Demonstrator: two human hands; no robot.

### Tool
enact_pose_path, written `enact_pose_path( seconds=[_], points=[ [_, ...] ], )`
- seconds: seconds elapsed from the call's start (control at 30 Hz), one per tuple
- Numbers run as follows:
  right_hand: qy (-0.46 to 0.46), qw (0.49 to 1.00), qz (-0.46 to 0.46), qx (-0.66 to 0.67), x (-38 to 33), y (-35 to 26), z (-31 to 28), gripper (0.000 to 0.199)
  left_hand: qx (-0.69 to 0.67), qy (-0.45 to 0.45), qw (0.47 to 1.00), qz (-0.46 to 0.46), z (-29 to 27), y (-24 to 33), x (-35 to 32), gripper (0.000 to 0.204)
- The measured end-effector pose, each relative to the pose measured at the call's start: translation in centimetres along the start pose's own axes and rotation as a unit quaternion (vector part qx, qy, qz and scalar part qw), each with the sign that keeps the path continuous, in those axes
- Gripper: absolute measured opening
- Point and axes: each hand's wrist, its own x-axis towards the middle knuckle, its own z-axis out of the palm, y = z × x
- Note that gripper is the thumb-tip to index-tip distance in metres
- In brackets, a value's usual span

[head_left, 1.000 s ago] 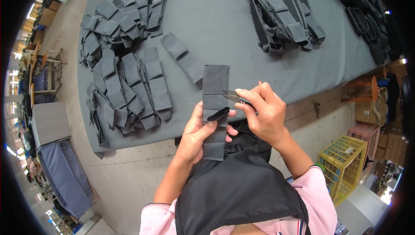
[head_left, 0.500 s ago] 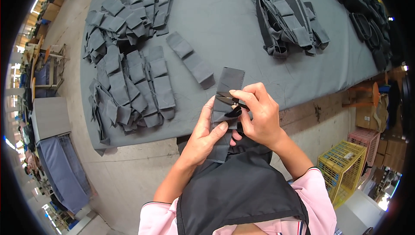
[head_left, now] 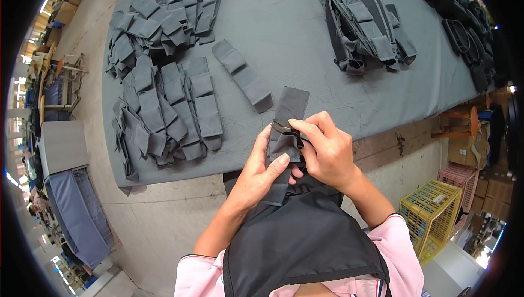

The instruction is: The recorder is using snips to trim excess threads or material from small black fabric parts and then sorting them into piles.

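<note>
My left hand (head_left: 256, 172) grips a dark grey fabric strip (head_left: 293, 101) with sewn pockets, its thumb pressing the lower part and fingertips showing behind. The strip hangs over the table's near edge, its lower end against my black apron. My right hand (head_left: 332, 147) is closed around small black thread snips (head_left: 283, 124). Their blades lie at the opening of a pocket on the strip, which bulges outward. Fingers and cloth hide much of the snips. A similar strip (head_left: 241, 75) lies alone on the table just beyond my left hand.
Pocketed strips form two heaps on the left, a far pile (head_left: 164, 18) and a nearer pile (head_left: 174, 106). Another bundle (head_left: 365, 27) lies at the far right of the grey-covered table (head_left: 273, 18). Black goods (head_left: 464, 40) line its right edge. A yellow crate (head_left: 431, 209) stands at lower right.
The snips have gone deeper into the pocket, so less of them shows. The pocket's mouth now stands out more. My left hand keeps its hold on the strip.
</note>
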Motion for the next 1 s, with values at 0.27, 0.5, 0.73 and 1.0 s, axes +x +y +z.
enact_pose_path(
  seconds=[0.27, 0.5, 0.73, 1.0],
  points=[
    [0.026, 0.997, -0.040, -0.053, -0.6, 0.2, 0.7, 0.040, 0.019, 0.011, 1.000, 0.000, -0.1, -0.2, -0.2, 0.069],
    [0.055, 0.996, -0.047, -0.057, -1.0, 0.5, 1.7, 0.041, 0.015, 0.020, 1.000, -0.010, -0.2, -0.1, -0.1, 0.071],
    [0.059, 0.998, -0.015, -0.023, -0.9, 0.2, 1.7, 0.043, 0.023, 0.035, 0.999, -0.005, 0.0, 0.1, -0.2, 0.066],
    [0.044, 0.998, 0.037, 0.007, -0.9, -0.3, 1.4, 0.040, 0.069, 0.038, 0.997, -0.003, -0.1, 0.0, -0.3, 0.063]
  ],
)
